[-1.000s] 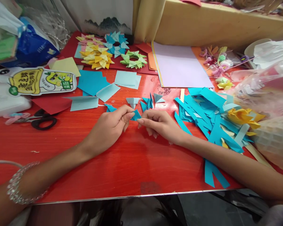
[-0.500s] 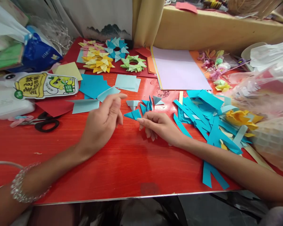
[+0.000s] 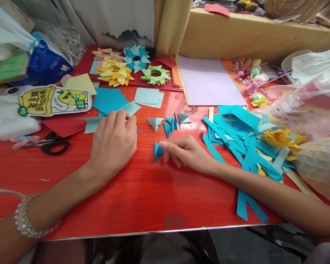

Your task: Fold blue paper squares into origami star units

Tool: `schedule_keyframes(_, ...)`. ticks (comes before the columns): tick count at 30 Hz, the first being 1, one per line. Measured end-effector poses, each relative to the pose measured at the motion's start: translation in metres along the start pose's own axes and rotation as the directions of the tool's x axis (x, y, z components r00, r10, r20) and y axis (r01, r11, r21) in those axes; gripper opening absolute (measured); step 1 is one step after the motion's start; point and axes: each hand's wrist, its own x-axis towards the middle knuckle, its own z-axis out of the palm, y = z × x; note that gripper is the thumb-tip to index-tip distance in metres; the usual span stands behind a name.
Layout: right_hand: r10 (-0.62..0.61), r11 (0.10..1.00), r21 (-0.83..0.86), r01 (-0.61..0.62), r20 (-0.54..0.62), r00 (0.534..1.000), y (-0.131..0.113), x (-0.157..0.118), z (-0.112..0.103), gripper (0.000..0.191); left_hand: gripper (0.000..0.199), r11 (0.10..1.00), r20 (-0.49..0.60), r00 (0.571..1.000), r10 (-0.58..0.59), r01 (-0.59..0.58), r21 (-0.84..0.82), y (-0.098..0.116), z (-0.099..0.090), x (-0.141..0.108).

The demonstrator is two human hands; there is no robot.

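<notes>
My right hand (image 3: 189, 152) pinches a small folded blue paper triangle (image 3: 157, 151) between thumb and fingers, just above the red table. My left hand (image 3: 114, 141) is closed, knuckles up, fingers curled down near the light blue sheets. A sliver of blue paper (image 3: 138, 131) pokes out past its fingertips; the rest of that piece is hidden. Beyond the hands lie small folded pieces: a pale blue triangle (image 3: 155, 123), a grey-blue triangle (image 3: 184, 118) and several bright blue points clustered together (image 3: 171, 125).
Blue paper strips (image 3: 244, 135) are heaped on the right. Black-handled scissors (image 3: 55, 146) and a snack pouch (image 3: 55, 101) lie left. Behind are folded paper rings (image 3: 155, 74), blue squares (image 3: 110, 99) and a lilac paper stack (image 3: 209, 80). The table's front edge (image 3: 121, 234) runs near me.
My left hand has moved left and down, its fingers now curled under. The blue triangle in my right hand has turned from lying sideways to upright and come slightly nearer.
</notes>
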Motion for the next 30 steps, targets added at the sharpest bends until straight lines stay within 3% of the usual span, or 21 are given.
schedule_keyframes(3,-0.068,0.977,-0.194,0.086,0.096,0.993,0.0,-0.001,0.001,0.038,0.032,1.0,-0.031,0.999,-0.02,0.02,-0.024,-0.004,-0.001,-0.001)
schedule_keyframes(6,-0.05,0.969,-0.237,0.067,0.08,0.996,-0.001,0.0,0.003,0.033,0.031,0.998,-0.045,0.998,-0.042,0.039,-0.058,-0.011,-0.001,0.002)
schedule_keyframes(10,0.051,0.998,-0.034,-0.051,0.013,0.999,0.0,0.001,0.003,0.04,0.035,0.994,-0.02,0.999,-0.026,0.023,-0.11,-0.013,-0.001,0.003)
schedule_keyframes(15,0.053,0.975,0.216,-0.043,-0.041,0.998,0.005,0.004,0.002,0.038,0.04,0.986,-0.064,0.997,0.029,-0.039,-0.162,0.005,-0.008,-0.001)
schedule_keyframes(20,0.034,0.981,0.189,-0.036,0.014,0.999,0.008,0.003,0.003,0.034,0.031,0.983,-0.057,0.998,0.013,-0.023,-0.181,0.003,-0.002,-0.002)
schedule_keyframes(25,0.037,0.977,0.21,-0.034,-0.01,0.999,0.007,0.004,0.003,0.034,0.047,0.993,-0.011,1.0,-0.02,0.019,-0.118,-0.006,0.003,0.001)
schedule_keyframes(28,0.033,0.953,0.301,-0.013,-0.06,0.998,0.005,0.005,0.002,0.037,0.045,0.99,-0.088,0.995,0.057,-0.067,-0.121,0.001,-0.003,-0.004)
schedule_keyframes(30,0.034,0.93,0.367,0.0,-0.087,0.996,0.004,0.005,0.002,0.042,0.04,0.972,-0.155,0.97,0.188,-0.207,-0.115,0.008,-0.007,-0.011)
